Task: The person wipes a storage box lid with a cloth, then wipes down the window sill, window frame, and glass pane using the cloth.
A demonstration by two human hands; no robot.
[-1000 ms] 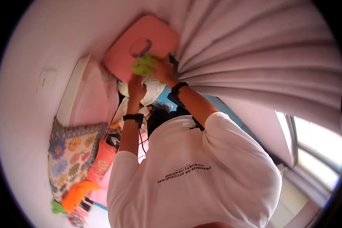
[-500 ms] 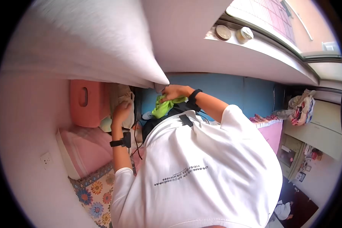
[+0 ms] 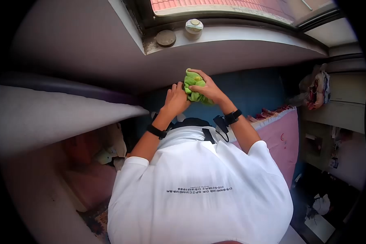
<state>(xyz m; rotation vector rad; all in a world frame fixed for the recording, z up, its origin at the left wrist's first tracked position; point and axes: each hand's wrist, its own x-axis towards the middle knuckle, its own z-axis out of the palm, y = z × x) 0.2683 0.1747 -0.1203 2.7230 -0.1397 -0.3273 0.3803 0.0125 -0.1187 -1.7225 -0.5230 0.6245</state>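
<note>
Where hands (image 3: 210, 90) meet bunched green cloth (image 3: 195, 96), its underside is hidden.

Black wristbands (image 3: 233, 116) accompany a white T-shirt (image 3: 199, 213) with dark lettering (image 3: 199, 190).

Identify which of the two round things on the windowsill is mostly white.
The container, right of the flat disc in the picture, is mostly white; the disc is dull grey-brown.
</note>
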